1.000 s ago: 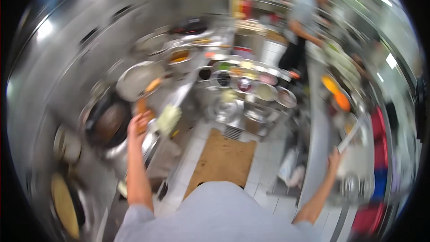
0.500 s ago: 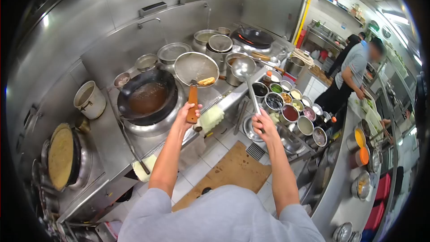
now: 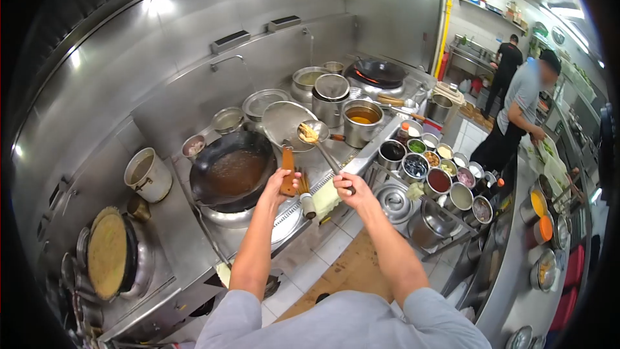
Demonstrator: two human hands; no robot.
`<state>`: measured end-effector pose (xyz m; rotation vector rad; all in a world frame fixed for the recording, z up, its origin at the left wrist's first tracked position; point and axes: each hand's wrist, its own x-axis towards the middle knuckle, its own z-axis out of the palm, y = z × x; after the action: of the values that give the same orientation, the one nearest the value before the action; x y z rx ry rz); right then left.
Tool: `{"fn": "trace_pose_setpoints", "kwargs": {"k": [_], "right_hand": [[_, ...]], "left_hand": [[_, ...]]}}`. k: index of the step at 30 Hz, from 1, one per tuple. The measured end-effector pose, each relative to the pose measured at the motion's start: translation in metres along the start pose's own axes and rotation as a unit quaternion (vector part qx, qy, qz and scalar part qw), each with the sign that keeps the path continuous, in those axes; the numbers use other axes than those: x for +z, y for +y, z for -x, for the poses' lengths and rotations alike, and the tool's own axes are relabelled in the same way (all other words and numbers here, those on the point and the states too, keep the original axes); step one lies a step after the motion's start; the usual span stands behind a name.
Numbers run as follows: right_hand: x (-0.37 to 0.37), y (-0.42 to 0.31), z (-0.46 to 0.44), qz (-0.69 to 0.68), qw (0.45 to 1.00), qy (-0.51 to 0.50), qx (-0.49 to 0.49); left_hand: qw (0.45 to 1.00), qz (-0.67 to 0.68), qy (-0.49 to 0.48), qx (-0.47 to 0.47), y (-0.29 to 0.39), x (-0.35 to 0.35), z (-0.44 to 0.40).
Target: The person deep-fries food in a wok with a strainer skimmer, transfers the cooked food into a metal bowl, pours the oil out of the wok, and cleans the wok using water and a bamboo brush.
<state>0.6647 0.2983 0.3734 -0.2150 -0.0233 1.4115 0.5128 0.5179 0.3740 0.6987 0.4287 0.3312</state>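
My left hand is closed round the wooden handle of a wide round strainer. In my right hand is the long handle of a metal ladle, whose bowl holds some yellowish food over the strainer's right side. Left of the strainer, a black wok with brown liquid sits on the stove. A pot of orange-brown liquid stands just right of the ladle.
Several containers of ingredients stand to the right of the stove. A large pan with a pale yellow surface is at far left. One co-worker stands at the right counter; another person is farther back.
The ladle has moved left to the strainer and now holds the food that lay in the strainer. My right hand has come closer to my left. The view has shifted slightly.
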Motion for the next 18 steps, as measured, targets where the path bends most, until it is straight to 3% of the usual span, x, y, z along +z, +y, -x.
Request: {"fn": "trace_pose_setpoints", "kwargs": {"k": [2,4,6,7,8,10,11,12,14,16,18], "right_hand": [[0.003,0.012,0.037,0.066,0.996,0.019,-0.062],[-0.018,0.01,0.082,0.017,0.996,-0.056,-0.066],[-0.024,0.01,0.154,0.05,0.988,-0.071,-0.13],[-0.027,0.013,0.195,0.051,0.984,-0.045,-0.165],[-0.029,0.019,0.243,0.049,0.979,-0.019,-0.197],[-0.023,0.036,0.337,0.089,0.954,0.018,-0.285],[-0.026,0.044,0.381,0.115,0.936,0.062,-0.327],[-0.027,0.055,0.424,0.142,0.912,0.095,-0.374],[-0.025,0.07,0.504,0.192,0.851,0.191,-0.451],[-0.035,0.081,0.568,0.204,0.748,0.356,-0.522],[-0.054,0.077,0.626,0.246,0.648,0.445,-0.568]], "left_hand": [[1.0,-0.002,0.002,0.0,-0.006,-0.001,0.006],[0.999,-0.022,0.021,0.016,-0.006,0.028,0.03],[0.996,0.011,-0.089,-0.019,-0.019,-0.016,-0.002],[0.999,-0.024,-0.04,-0.003,-0.021,0.013,0.02],[0.994,-0.062,-0.084,-0.042,-0.018,0.009,0.023],[0.993,-0.03,-0.107,-0.03,-0.034,-0.04,-0.016],[0.987,0.021,-0.14,-0.073,-0.035,-0.023,0.001],[0.994,0.037,-0.094,-0.036,-0.04,-0.01,0.013],[0.988,0.036,-0.141,-0.058,-0.047,-0.011,0.006],[0.99,0.079,-0.097,-0.065,-0.052,0.013,0.029],[0.993,0.064,-0.077,-0.069,-0.063,0.018,0.028]]}}
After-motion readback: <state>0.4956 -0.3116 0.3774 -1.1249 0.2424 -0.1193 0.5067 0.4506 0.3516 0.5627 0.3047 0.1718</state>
